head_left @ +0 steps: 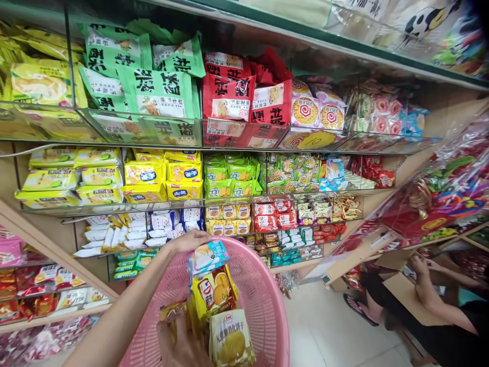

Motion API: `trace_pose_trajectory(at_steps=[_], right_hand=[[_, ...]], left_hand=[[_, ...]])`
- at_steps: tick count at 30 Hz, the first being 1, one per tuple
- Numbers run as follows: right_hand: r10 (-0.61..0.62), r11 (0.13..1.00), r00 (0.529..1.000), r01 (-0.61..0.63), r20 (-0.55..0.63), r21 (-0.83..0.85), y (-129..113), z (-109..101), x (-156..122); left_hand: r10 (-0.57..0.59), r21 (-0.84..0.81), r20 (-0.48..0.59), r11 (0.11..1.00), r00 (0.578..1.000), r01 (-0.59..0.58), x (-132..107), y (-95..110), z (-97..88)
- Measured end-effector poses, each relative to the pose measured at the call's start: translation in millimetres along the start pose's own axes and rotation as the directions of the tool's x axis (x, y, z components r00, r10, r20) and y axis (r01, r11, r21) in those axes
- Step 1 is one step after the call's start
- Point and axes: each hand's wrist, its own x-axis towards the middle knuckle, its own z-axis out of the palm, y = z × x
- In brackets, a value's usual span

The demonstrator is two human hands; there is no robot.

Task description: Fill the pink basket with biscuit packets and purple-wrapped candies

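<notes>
A pink plastic basket (263, 285) with perforated walls stands below the shelves, holding several snack packets. My left hand (191, 241) is closed at its far rim, the arm crossing over the left side. Inside the basket, my right hand (181, 341) has its fingers closed around a brown-and-gold biscuit packet (173, 313), partly covered by those fingers. To the right of that hand lie a yellow-and-brown biscuit packet (214, 291) and a pale cream biscuit packet (231, 339). A light blue packet (208, 256) sits just beneath the far rim, close to my left hand.
Shelves with glass fronts (237, 201) carry rows of wrapped snacks, including green bags (160, 92) and red bags (229, 97). At right, another person (428, 326) sits beside an open cardboard box (408, 298). Pale floor tiles (317, 326) show between the basket and that person.
</notes>
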Motion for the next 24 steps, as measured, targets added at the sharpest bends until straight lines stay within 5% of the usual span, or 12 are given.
trace_pose_trajectory(at_steps=[7,13,24], right_hand=[[-0.066,0.989,0.993,0.053,0.095,0.135,14,3,12],[-0.086,0.987,0.985,0.064,0.147,0.150,18,12,18],[-0.118,0.966,0.969,0.061,0.217,0.253,14,-2,18]], left_hand=[[0.011,0.021,-0.001,1.000,1.000,-0.011,-5,13,5.4],[0.000,-0.023,0.003,1.000,1.000,0.000,-4,2,6.3],[-0.046,-0.031,-0.042,0.999,0.998,0.044,-9,4,3.4]])
